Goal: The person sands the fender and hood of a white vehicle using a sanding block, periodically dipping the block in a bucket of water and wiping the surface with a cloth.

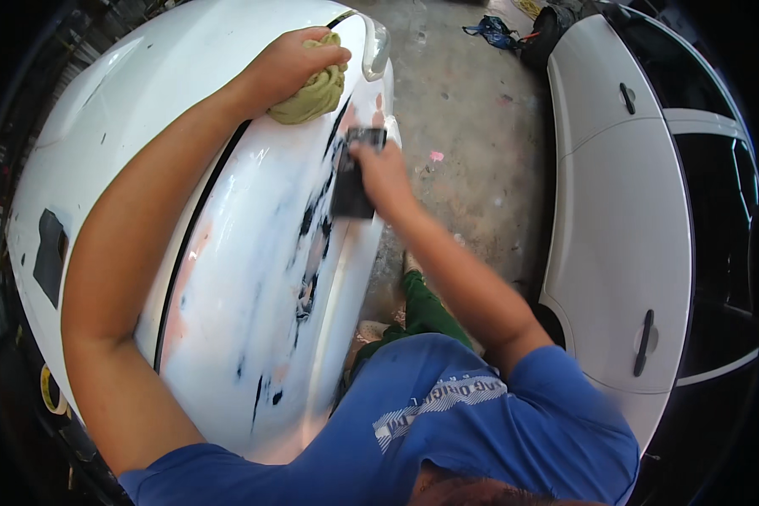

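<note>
My left hand [288, 66] is closed around a bunched olive-yellow cloth [312, 94], resting on the white car panel near the clear lamp [377, 49]. Lower and to its right, my right hand [383, 175] grips a dark, flat piece of sandpaper [352, 190], slightly blurred, against the panel's edge. Whether a block backs the sandpaper, I cannot tell. The white car panel [228, 287] around it is scuffed, with black streaks, pinkish patches and bluish smears below my right hand.
A dark grey sheet [49, 253] lies on the white bodywork at left, with a yellow tape roll [52, 390] below it. Another white car [616, 244] stands at right across the concrete floor [472, 160]. A dark plastic bag [492, 32] lies at the far end.
</note>
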{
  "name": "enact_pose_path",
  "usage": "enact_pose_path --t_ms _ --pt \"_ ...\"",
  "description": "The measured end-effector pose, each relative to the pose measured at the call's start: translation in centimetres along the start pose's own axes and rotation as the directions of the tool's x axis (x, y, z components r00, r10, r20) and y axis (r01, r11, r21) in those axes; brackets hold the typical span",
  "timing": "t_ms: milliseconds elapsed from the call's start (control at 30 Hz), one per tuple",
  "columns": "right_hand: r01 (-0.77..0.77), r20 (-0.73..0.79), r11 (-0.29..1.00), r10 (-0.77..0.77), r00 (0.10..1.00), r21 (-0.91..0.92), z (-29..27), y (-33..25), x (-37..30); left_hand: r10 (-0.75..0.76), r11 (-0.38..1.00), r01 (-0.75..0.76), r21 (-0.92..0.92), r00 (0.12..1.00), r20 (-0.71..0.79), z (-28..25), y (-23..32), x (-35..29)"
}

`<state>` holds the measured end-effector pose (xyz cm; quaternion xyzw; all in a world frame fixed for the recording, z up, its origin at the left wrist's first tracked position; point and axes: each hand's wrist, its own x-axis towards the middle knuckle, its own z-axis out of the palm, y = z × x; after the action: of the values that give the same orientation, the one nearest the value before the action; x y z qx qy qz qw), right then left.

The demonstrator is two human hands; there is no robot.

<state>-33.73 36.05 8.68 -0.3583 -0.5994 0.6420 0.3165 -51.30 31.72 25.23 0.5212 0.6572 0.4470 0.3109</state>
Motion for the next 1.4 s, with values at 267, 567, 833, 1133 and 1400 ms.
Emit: enact_pose_path --t_ms 267,567,833,1133,1400 --pt "-0.15 0.041 0.974 0.145 0.989 0.171 -1.5 -1.0 2.4 0.1 0.993 -0.101 0.059 0.995 0.015 0.5 -0.5 0.9" --pt "-0.099 0.054 0.981 0.091 0.994 0.165 -2.4 -0.7 3.8 0.22 0.937 -0.198 0.286 0.974 -0.047 1.6 -0.3 1.7" --pt "-0.001 -0.056 0.99 0.009 0.998 0.139 0.0 1.1 -1.6 0.357 0.879 -0.33 0.345 0.934 -0.016 0.3 -2.3 1.6" --pt "0.088 -0.006 0.993 -0.087 0.996 0.075 -0.1 3.4 -1.7 0.339 0.891 -0.289 0.351 0.937 -0.087 0.2 -2.3 1.6" --pt "-0.187 0.062 0.979 0.183 0.981 0.083 -1.3 -0.3 1.3 0.308 0.884 -0.255 0.392 0.948 -0.078 0.4 -3.0 2.8"
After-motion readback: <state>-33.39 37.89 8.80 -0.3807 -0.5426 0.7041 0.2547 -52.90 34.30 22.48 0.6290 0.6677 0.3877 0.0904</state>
